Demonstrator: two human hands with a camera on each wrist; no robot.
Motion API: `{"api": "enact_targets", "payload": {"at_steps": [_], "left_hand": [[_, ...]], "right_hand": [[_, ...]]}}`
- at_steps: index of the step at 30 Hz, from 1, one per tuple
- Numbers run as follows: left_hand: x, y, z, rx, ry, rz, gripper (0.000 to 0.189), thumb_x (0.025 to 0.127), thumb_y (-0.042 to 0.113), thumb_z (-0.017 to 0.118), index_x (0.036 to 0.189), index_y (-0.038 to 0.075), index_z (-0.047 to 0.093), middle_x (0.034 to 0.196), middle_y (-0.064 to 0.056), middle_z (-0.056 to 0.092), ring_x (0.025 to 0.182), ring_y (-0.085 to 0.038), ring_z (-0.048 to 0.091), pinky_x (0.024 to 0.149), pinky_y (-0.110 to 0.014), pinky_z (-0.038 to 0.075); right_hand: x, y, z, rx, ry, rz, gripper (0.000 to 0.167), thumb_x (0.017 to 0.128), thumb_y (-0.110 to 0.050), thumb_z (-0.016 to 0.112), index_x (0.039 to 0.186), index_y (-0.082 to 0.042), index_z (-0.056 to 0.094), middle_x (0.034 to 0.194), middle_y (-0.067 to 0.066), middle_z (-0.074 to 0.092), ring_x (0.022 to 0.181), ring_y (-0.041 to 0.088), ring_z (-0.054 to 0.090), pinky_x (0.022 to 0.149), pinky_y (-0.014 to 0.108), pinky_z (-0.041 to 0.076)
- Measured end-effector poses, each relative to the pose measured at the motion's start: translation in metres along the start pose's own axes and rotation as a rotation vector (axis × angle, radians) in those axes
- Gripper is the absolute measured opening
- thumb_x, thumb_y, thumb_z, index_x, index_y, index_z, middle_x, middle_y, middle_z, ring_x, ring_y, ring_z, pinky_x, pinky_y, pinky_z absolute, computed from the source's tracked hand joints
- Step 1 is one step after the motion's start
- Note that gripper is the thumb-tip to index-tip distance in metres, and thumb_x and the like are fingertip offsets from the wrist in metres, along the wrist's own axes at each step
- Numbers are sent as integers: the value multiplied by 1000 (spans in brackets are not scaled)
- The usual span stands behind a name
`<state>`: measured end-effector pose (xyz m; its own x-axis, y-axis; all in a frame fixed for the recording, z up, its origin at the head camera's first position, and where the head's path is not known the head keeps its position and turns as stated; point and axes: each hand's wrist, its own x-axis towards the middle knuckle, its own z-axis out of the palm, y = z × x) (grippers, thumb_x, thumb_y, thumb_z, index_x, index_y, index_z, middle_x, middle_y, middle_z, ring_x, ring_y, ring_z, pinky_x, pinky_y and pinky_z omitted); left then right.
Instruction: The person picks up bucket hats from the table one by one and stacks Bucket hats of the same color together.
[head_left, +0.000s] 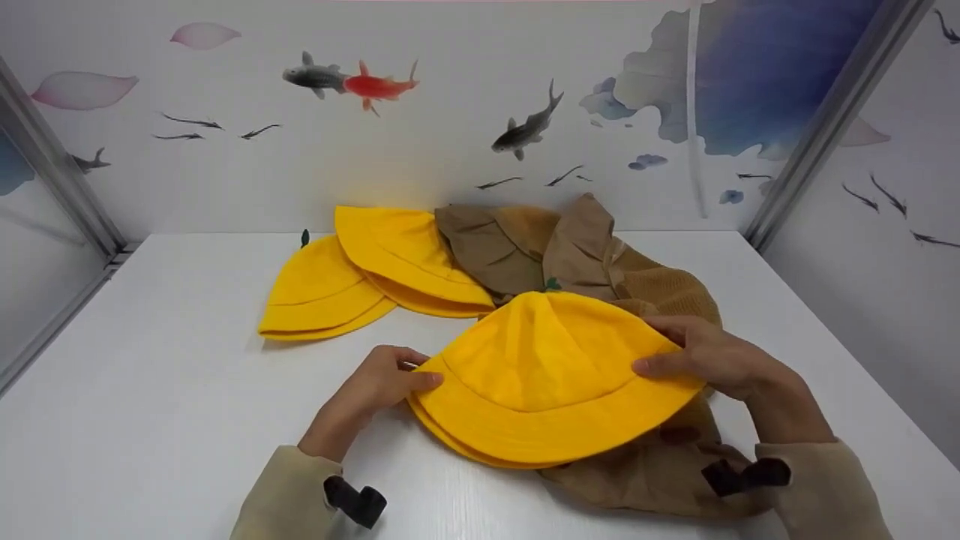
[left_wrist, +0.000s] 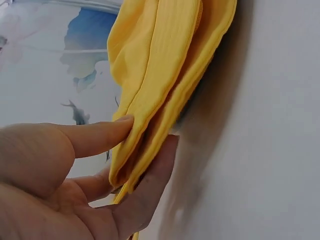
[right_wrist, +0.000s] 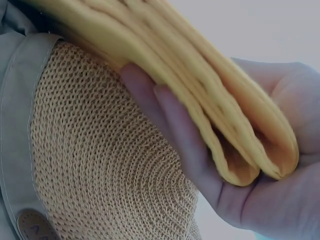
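Note:
A yellow bucket hat (head_left: 555, 360) with a small green sprout on its crown is folded flat and held by both hands above the table. My left hand (head_left: 379, 379) pinches the left end of its brim, thumb in front and fingers behind. At the right end, my right hand (head_left: 720, 360) grips the brim the same way; several yellow folds (right_wrist: 240, 130) lie between thumb and fingers in the right wrist view. Behind and under this hat lie brown hats (head_left: 637, 480), partly hidden, one with a woven straw-like crown (right_wrist: 110, 145) near the right fingers.
Two more yellow hats (head_left: 315, 296) overlap at the back left of the white table (head_left: 150, 390). Next to them, brown fabric brims (head_left: 577, 247) crowd the back middle. Printed wall panels (head_left: 420, 150) and metal posts (head_left: 832, 127) enclose the table.

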<state>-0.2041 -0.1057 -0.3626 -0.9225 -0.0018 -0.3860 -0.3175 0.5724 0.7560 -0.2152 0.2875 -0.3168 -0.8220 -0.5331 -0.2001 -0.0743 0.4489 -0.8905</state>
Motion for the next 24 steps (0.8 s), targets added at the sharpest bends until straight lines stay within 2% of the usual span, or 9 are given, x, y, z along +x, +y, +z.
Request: {"api": "enact_targets", "payload": {"at_steps": [8,13,16,20,24], "left_hand": [[0,-4,-9,7,-35,11,37,93,28,72,124,8,70,115,-10,67,89,-18,59,75,-25,52],[-3,-7,-16,-43,-46,-3,34,97,28,67,123,7,70,113,-9,69,88,-16,64,82,-28,59],[-5,-12,-26,-79,-19,-9,36,99,29,62,126,5,66,115,-12,70,94,-18,67,90,-33,59],[-8,-23,-50,-103,45,-7,42,102,32,56,132,4,61,121,-15,69,103,-23,67,99,-38,54],[-8,-35,-75,-98,120,-7,43,105,33,51,133,1,58,124,-18,65,107,-27,64,97,-37,54]], "right_hand": [[1,0,3,-24,28,7,47,92,-19,70,132,0,53,100,10,67,78,17,68,74,31,61],[1,1,3,-28,40,15,48,92,-19,71,132,0,54,101,9,67,78,17,68,73,31,60],[1,1,3,4,27,16,48,92,-18,70,132,0,54,101,9,68,79,18,70,74,32,61],[2,1,3,16,16,13,48,92,-18,70,132,0,53,101,10,68,79,19,71,73,33,62],[2,2,3,-2,21,15,49,92,-20,70,133,0,53,101,11,67,78,19,70,73,33,62]]}}
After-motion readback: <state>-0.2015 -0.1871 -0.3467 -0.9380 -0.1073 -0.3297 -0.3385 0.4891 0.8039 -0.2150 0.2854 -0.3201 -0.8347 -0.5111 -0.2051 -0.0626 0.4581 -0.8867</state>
